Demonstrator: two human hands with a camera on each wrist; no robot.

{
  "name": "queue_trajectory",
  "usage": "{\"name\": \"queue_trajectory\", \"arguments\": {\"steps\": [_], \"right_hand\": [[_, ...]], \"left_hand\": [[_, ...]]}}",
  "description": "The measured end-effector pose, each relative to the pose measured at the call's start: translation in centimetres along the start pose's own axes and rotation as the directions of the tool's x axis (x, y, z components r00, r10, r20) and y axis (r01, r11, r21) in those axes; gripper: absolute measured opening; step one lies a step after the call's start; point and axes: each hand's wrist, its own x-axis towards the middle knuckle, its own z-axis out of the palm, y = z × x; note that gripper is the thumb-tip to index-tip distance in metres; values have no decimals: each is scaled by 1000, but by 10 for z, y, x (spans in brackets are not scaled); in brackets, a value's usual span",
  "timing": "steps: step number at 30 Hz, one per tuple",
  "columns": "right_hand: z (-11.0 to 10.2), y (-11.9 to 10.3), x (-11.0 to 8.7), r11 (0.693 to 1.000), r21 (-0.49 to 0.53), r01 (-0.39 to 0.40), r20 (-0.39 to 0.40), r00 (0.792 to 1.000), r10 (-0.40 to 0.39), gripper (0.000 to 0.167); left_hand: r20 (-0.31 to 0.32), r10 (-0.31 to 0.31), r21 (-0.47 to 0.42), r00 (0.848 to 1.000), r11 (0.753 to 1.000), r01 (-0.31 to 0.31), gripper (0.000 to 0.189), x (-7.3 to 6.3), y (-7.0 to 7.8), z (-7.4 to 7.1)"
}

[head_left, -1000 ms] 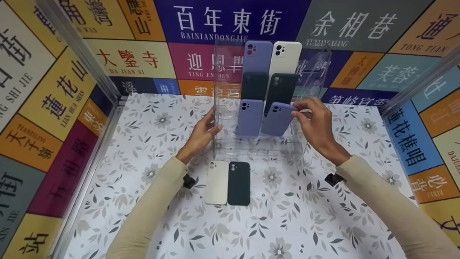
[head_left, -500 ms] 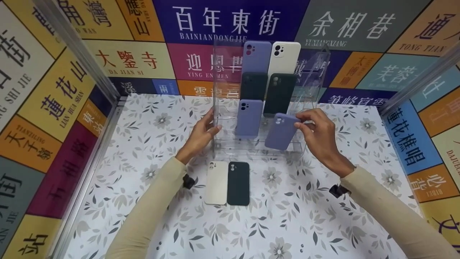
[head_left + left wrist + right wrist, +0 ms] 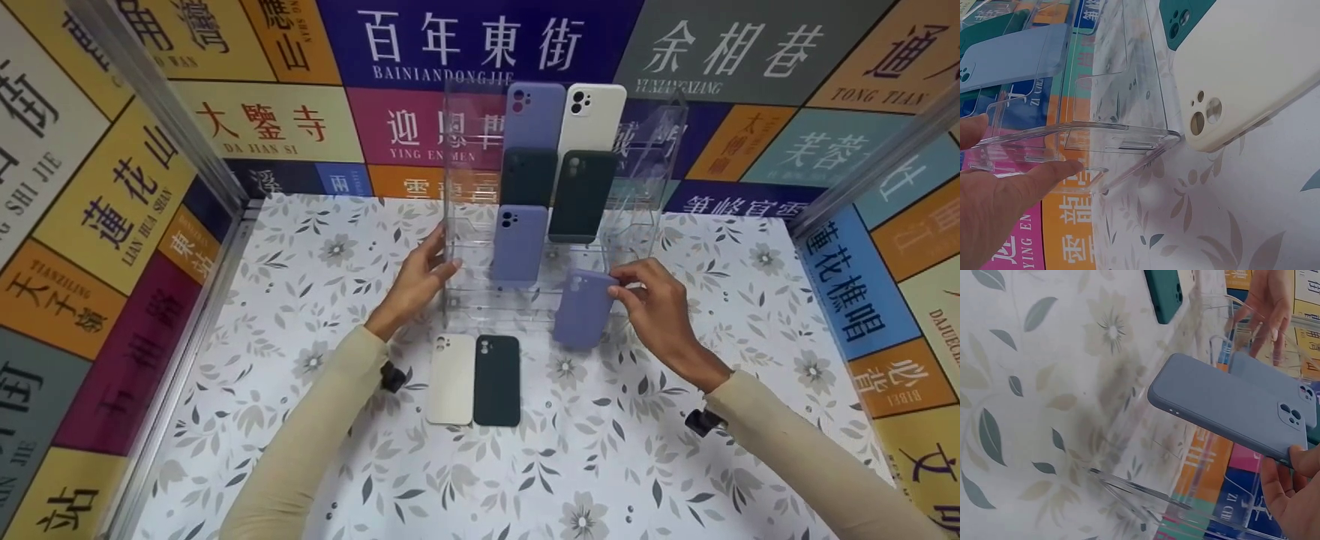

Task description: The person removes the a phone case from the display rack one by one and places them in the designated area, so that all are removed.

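Observation:
My right hand pinches a lavender phone case by its upper right corner, in front of the clear acrylic stand. Its camera cutout end is up, close by my fingers, as the right wrist view shows. At the left side of the stand, my left hand grips the side panel between thumb and fingers. On the stand's lowest tier leans another lavender case. Dark green cases, one of them the right case, lean in the middle tier. Above them are a lavender case and a white case.
Flat on the floral tabletop, a cream case and a dark green case lie side by side before the stand. Sign-printed panels, including the back panel, surround the table on the back and both sides.
The right hand has drawn the lavender case off the stand's lowest tier, down and toward me, uncovering the lower part of the green case behind. The left hand stays in place.

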Motion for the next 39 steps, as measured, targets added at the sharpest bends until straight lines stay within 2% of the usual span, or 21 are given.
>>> {"name": "queue_trajectory", "arguments": {"steps": [6,13,22,26,30,39], "right_hand": [[6,6,-13,999,-1,-38,4,999,38,20],[11,10,-27,993,-7,-118,37,992,118,23],[17,14,-40,967,-2,-254,79,964,253,22],[19,16,-46,944,5,-331,136,935,327,22],[25,17,-50,906,58,-419,197,895,401,23],[42,17,-57,854,61,-516,270,833,484,22]], "left_hand": [[-1,17,-3,1000,1000,-17,79,1,-1,0],[-4,6,9,1000,1000,-6,78,2,-1,1],[0,12,5,1000,1000,-12,79,1,0,0],[-4,8,11,1000,1000,-8,79,1,0,0],[-5,4,6,1000,1000,-4,78,1,0,0],[-3,39,-15,999,999,-39,78,0,0,1]]}}
